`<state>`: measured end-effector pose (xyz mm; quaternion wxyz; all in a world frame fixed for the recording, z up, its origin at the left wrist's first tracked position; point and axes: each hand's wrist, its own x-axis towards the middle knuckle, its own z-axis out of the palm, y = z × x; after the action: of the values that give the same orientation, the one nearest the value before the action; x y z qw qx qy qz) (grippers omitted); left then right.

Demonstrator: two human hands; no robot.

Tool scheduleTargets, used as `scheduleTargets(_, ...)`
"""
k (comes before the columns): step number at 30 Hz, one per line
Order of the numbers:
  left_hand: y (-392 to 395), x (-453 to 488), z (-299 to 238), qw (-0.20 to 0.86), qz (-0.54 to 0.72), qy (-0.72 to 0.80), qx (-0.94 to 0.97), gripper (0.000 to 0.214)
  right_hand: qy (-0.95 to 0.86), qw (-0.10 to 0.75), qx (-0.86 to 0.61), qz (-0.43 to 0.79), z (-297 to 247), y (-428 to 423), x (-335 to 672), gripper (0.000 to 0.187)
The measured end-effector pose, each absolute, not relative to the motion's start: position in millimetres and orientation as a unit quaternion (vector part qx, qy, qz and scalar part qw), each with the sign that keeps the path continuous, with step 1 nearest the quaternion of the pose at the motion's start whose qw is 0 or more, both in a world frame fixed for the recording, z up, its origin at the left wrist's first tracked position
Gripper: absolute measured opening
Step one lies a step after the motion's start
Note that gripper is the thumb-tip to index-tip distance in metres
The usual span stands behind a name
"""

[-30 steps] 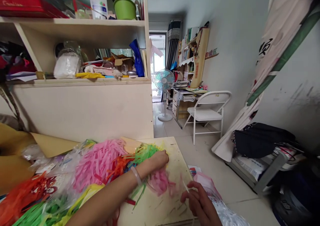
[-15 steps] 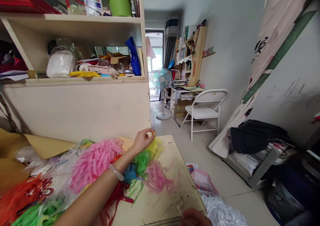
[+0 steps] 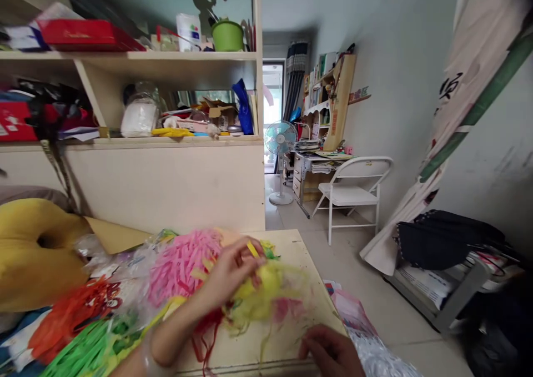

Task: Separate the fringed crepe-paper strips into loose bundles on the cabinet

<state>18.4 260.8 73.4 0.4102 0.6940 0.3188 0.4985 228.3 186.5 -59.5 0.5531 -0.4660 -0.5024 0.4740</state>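
My left hand (image 3: pixel 235 269) is closed around a bunch of yellow plastic ribbon strips (image 3: pixel 266 288), which hang blurred over the small table (image 3: pixel 287 332). A folded end of yellow strip pokes up between the fingers. Near the table's front edge, my right hand (image 3: pixel 331 350) has its fingers curled and the fingertips pressed together; what they hold, if anything, cannot be made out. Pink strips (image 3: pixel 289 308) lie on the tabletop, partly behind the yellow ones. Under my left forearm are dark red strips (image 3: pixel 205 332).
Left of the table lie a pink strip bundle (image 3: pixel 183 263), orange strips (image 3: pixel 69 316), green strips (image 3: pixel 89 346) and a yellow cushion (image 3: pixel 25 255). Silvery strips (image 3: pixel 381 360) sit below the table's right side. A white folding chair (image 3: pixel 352 194) and a fan (image 3: pixel 281 138) stand beyond.
My left hand has drawn the yellow strips up and nearer, over the pink ones. The view has swung left. The thin pale stick seen at my right hand no longer shows.
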Motion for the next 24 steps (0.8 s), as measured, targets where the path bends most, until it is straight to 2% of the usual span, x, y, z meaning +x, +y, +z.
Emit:
scheduleTargets(4, 225.9, 12.2, 37.7, 0.512, 0.419, 0.291, 0.691, 0.028, -0.547, 0.571, -0.499, 0.354, 0.1, 187.5, 227.6, 0.042)
scheduleTargets(8, 207.0, -1.9, 26.9, 0.495, 0.460, 0.277, 0.683, 0.047, -0.616, 0.578, -0.463, 0.269, 44.4, 185.5, 217.3, 0.032)
scheduleTargets(10, 201.0, -7.3, 26.4, 0.487, 0.478, 0.259, 0.684, 0.047, -0.660, 0.558, -0.437, 0.249, 58.1, 184.6, 207.8, 0.026)
scheduleTargets(14, 191.9, -12.3, 24.4, 0.534, 0.487, 0.208, 0.660, 0.031, -0.724, 0.514, -0.387, 0.248, 66.8, 180.9, 183.7, 0.021)
scheduleTargets(19, 187.6, -11.5, 18.6, 0.633, 0.481, 0.137, 0.590, 0.029, -0.715, 0.530, -0.402, 0.217, 61.3, 172.2, 167.7, 0.015)
scheduleTargets(24, 194.4, -6.5, 13.9, 0.661, 0.467, 0.044, 0.585, 0.034, -0.718, 0.549, -0.392, 0.171, 61.9, 167.6, 167.5, 0.013)
